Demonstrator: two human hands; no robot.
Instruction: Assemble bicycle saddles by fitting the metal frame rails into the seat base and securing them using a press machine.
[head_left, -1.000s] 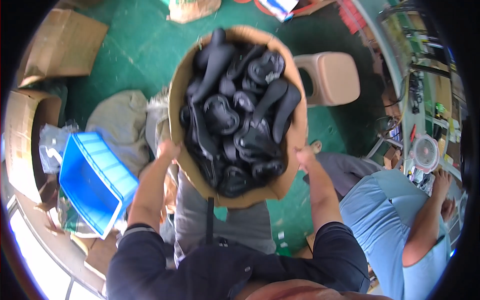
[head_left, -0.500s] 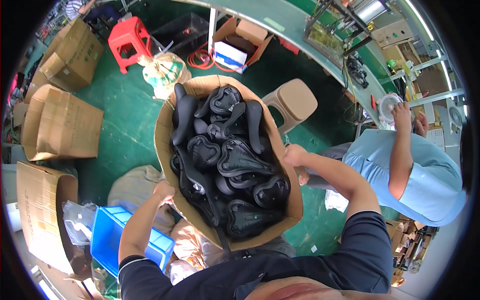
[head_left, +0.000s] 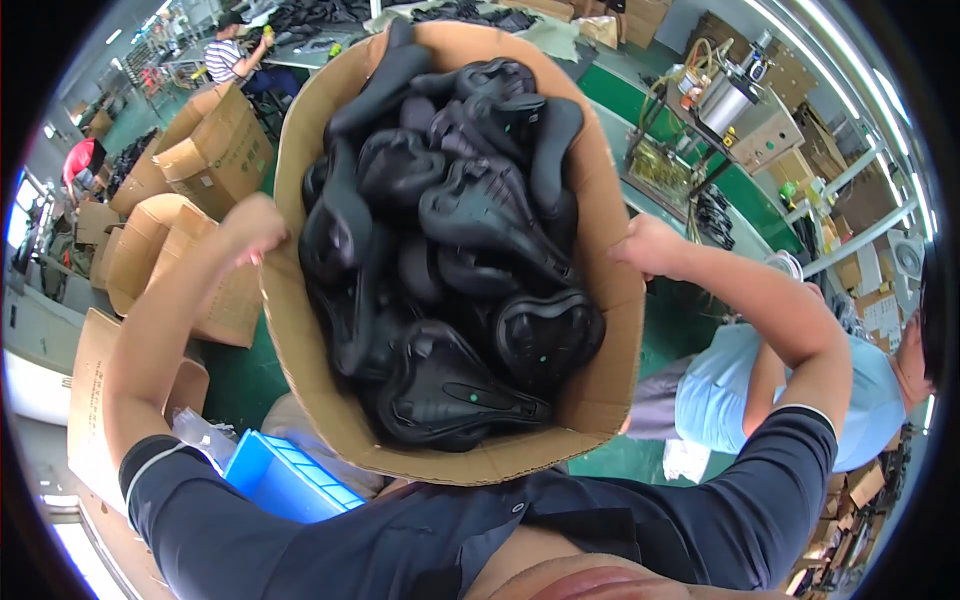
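Note:
A large open cardboard carton (head_left: 460, 464) is held up in front of my chest, filling the middle of the view. Inside it lies a jumble of several black bicycle saddles (head_left: 490, 205), some showing their hollow undersides. My left hand (head_left: 257, 228) is closed on the carton's left upper edge. On the opposite side, my right hand (head_left: 648, 247) grips the right edge with its fingers curled. Both arms are bent, with the elbows out to the sides. The carton hides its own underside and most of the floor below.
Open cartons (head_left: 215, 150) stand along the left. A blue plastic bin (head_left: 290, 478) is below left, close to my body. A co-worker in a light blue shirt (head_left: 725, 385) is near on the right, beside a bench with a machine (head_left: 735, 105). Another person (head_left: 235, 60) sits far left.
The carton of saddles has come up closer to my chest, both hands rising with it. The view has tilted up, and the red stool and beige stool are hidden or out of view.

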